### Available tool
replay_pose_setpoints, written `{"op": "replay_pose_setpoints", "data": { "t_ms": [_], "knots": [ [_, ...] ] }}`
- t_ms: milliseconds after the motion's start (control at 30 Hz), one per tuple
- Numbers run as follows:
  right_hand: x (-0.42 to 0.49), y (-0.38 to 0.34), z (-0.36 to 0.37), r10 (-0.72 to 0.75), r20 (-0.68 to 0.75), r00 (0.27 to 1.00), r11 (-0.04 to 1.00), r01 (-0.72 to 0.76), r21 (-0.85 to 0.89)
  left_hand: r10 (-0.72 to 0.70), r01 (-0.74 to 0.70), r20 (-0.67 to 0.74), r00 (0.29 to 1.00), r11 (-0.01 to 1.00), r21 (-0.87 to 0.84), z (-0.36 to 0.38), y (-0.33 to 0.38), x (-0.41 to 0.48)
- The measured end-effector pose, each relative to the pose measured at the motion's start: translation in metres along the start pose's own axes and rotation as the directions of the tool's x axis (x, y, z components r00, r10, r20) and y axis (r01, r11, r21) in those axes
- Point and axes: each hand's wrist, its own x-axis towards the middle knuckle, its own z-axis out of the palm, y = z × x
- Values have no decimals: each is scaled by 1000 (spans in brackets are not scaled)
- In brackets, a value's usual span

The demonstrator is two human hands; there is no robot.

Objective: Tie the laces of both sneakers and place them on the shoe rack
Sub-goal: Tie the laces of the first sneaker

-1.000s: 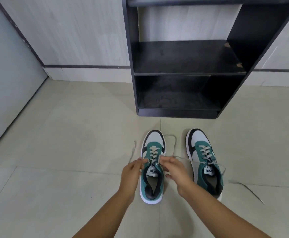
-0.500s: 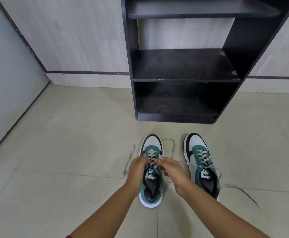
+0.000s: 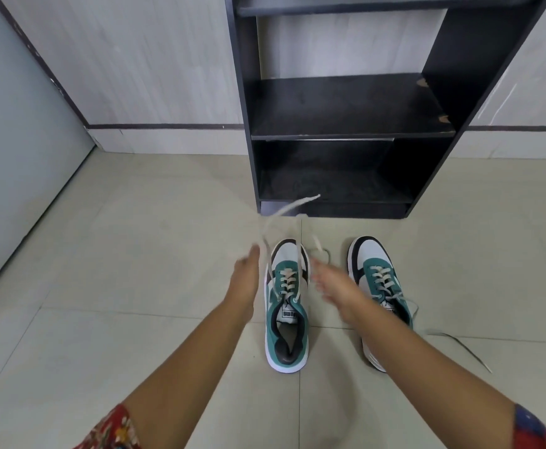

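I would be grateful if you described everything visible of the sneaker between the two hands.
The left sneaker is teal, white and black with a white sole and cream laces, of smooth and suede-like panels. It stands upright on the tiled floor, toe toward the shoe rack. Its laces are untied: the free ends are lifted, blurred. The left hand seems to hold one; the right hand is too blurred to tell.
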Motion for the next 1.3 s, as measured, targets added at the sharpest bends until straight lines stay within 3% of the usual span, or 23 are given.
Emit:
{"op": "replay_pose_setpoints", "data": {
  "t_ms": [33, 100, 200, 300, 400, 500, 600, 667, 733, 767, 867, 933, 967, 1100, 1200, 1300],
  "knots": [
    [0, 13, 1, 57, -7, 998, 998, -57, -7, -80, 80, 28, 996, 996, 27, 1, -13, -2],
    [-4, 27, 6, 59, -3, 998, 998, -59, 16, -112, 105, 70, 991, 989, 101, 6, -38, -3],
    [-2, 33, 10, -33, -7, 999, 999, 33, 18, 10, -4, -25, 1000, 976, 219, 11, -62, 10],
    [5, 29, 19, -105, -38, 994, 994, 106, 16, 59, -22, -87, 994, 926, 377, 18, -68, 20],
    [6, 23, 23, -138, -67, 988, 988, 142, 53, 155, -130, -80, 985, 958, 256, 23, -53, 12],
    [7, 24, 22, -231, 9, 973, 972, 232, -26, 364, -367, 67, 929, 929, 40, 19, -43, 0],
    [7, 30, 21, -346, 123, 930, 910, 365, -196, 489, -527, 266, 831, 845, 94, 6, -44, 8],
    [3, 31, 20, -390, 149, 909, 876, 416, -244, 536, -632, 337, 774, 685, 362, -1, -49, 14],
    [-2, 33, 19, -443, 126, 888, 850, 460, -257, 647, -653, 319, 692, 374, 658, -6, -54, 16],
    [-4, 36, 18, -471, 114, 875, 833, 484, -269, 697, -621, 298, 652, 266, 737, -8, -53, 15],
    [-3, 47, 16, -584, 123, 802, 677, 566, -470, 744, -489, 260, 616, 102, 866, -12, -51, 13],
    [-1, 54, 17, -616, 144, 774, 561, 560, -610, 692, -417, 238, 681, 99, 904, -11, -47, 10],
    [0, 57, 20, -617, 151, 773, 526, 548, -650, 643, -394, 213, 736, 150, 907, -10, -45, 10],
    [-1, 66, 34, -585, 193, 787, 458, 518, -723, 423, -319, 94, 901, 502, 804, -8, -38, 15],
    [2, 65, 36, -563, 155, 812, 531, 499, -685, 361, -298, 92, 928, 572, 764, -7, -35, 15],
    [5, 55, 31, -569, 49, 821, 698, 515, -498, 466, -308, 37, 884, 520, 797, -9, -35, 12]
  ]
}}
